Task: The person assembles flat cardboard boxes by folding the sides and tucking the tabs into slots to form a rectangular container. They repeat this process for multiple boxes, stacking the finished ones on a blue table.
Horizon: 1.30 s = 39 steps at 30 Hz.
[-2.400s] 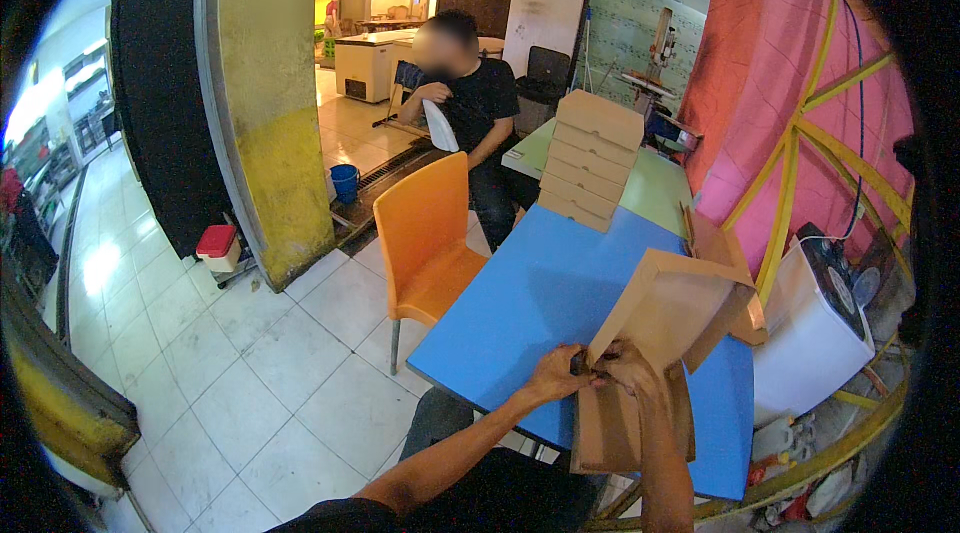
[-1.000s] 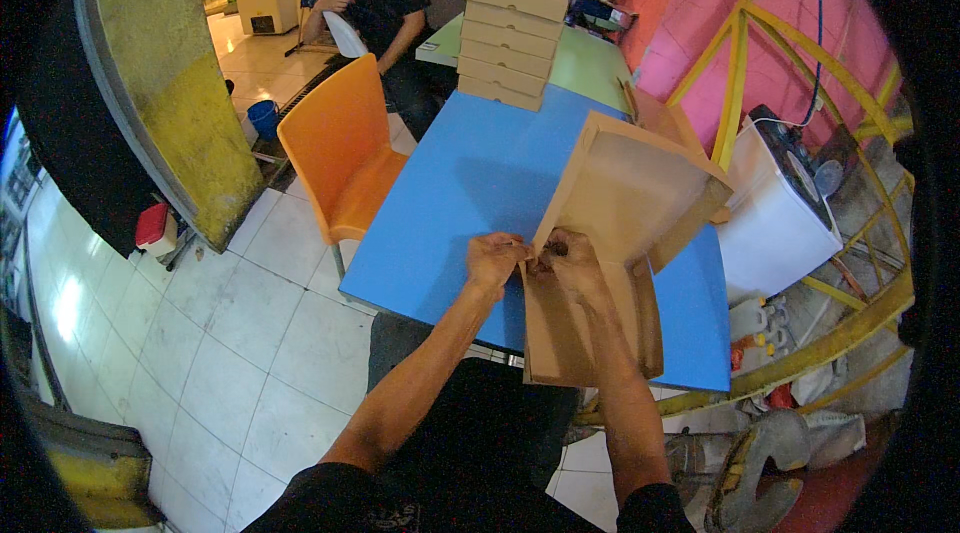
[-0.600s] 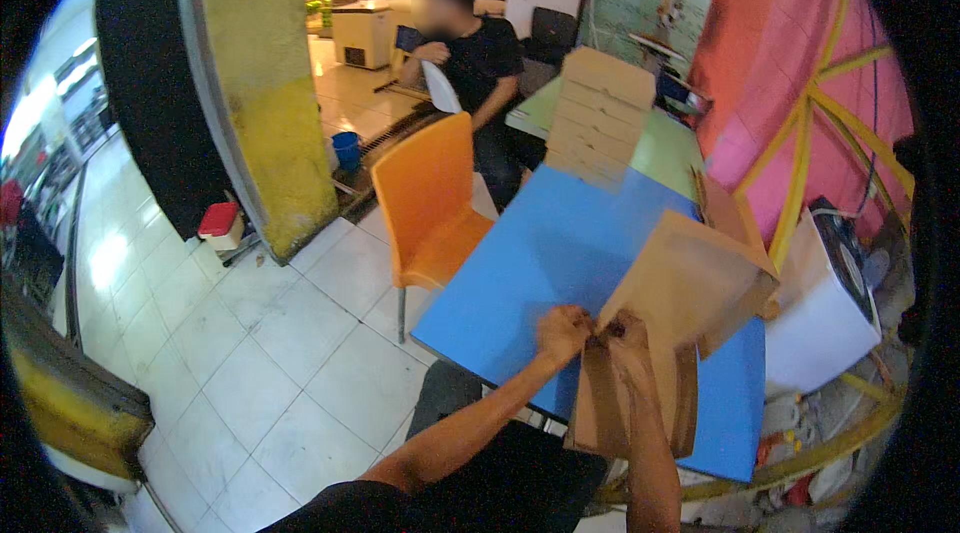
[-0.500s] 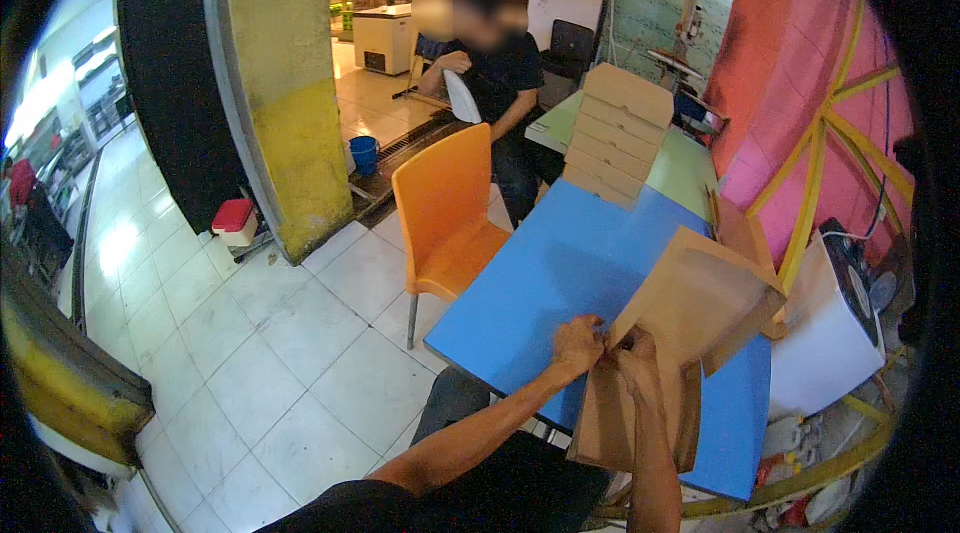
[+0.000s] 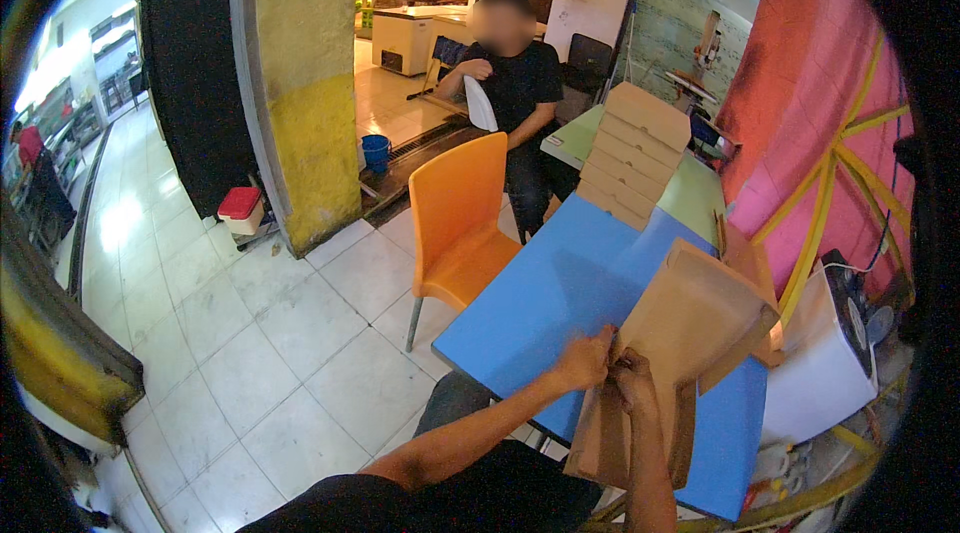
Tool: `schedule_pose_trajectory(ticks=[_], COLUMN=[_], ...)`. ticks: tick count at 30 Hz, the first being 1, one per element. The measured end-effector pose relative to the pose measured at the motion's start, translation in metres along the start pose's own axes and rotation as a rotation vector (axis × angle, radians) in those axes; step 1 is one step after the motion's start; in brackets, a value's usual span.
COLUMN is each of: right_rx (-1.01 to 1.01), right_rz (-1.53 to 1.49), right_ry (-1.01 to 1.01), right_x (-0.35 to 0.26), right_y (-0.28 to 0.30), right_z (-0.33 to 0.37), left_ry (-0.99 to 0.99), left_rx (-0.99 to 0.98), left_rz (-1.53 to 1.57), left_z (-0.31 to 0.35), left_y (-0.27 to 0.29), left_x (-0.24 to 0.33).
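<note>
Brown cardboard, a half-folded box (image 5: 680,343), sits at the near edge of a blue desk (image 5: 560,288), its lower flap hanging over the edge toward the person wearing the camera. The left hand (image 5: 585,361) and the right hand (image 5: 633,383) meet at the box's near left corner, fingers of both pinched closed on the cardboard edge, just as they were half a second ago. The hands and the box hold the same pose as in the frame before; what changes is the view, which tips slightly so the box and hands sit a little lower and more of the room behind comes into sight. Farther along the desk, a stack of flat brown boxes (image 5: 632,153) stands at the join with a green desk (image 5: 690,193), unmoved. An orange chair (image 5: 462,223) remains pushed against the blue desk's left side. Beyond it a seated person in a black shirt (image 5: 515,93) leans on the green desk as earlier. A white appliance (image 5: 825,353) stands to the right of the box, beside a pink wall (image 5: 800,123).
</note>
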State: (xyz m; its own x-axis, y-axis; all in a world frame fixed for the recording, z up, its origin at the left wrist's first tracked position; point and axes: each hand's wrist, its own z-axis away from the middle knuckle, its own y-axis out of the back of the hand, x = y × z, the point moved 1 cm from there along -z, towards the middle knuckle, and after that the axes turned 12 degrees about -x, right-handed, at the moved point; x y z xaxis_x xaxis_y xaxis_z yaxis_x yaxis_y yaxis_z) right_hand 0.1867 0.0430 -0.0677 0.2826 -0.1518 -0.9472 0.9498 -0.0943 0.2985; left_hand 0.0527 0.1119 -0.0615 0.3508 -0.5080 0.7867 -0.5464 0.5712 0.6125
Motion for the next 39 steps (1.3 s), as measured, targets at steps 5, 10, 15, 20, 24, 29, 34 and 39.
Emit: schedule_pose_trajectory(ticks=[5, 10, 15, 20, 24, 29, 34, 39], right_rx=[-0.016, 0.266, 0.782, 0.299, 0.301, 0.108, 0.138, 0.141], right_rz=[0.023, 0.181, 0.542, 0.617, 0.383, 0.043, 0.618, 0.403], right_ry=[0.172, -0.317, 0.130, 0.261, 0.080, 0.179, -0.013, 0.223], right_x=[-0.024, -0.040, -0.011, 0.004, -0.001, 0.007, -0.005, -0.057], right_y=[-0.010, 0.059, 0.134, 0.168, 0.170, 0.136, 0.111, 0.048], right_z=[0.033, 0.128, 0.151, 0.099, 0.091, 0.083, 0.099, 0.132], left_ry=[0.042, -0.147, -0.233, -0.177, -0.395, -0.408, -0.241, -0.134], left_rx=[-0.195, -0.014, -0.084, -0.167, -0.020, 0.021, 0.143, -0.060], left_rz=[0.100, 0.085, 0.066, 0.020, 0.077, -0.509, -0.545, 0.028], left_z=[0.013, 0.023, 0.011, 0.004, 0.004, -0.002, 0.020, 0.087], left_y=[0.006, 0.033, 0.033, 0.034, 0.061, 0.097, 0.103, 0.105], left_x=[0.007, 0.019, 0.030, 0.020, -0.010, -0.056, -0.071, -0.071])
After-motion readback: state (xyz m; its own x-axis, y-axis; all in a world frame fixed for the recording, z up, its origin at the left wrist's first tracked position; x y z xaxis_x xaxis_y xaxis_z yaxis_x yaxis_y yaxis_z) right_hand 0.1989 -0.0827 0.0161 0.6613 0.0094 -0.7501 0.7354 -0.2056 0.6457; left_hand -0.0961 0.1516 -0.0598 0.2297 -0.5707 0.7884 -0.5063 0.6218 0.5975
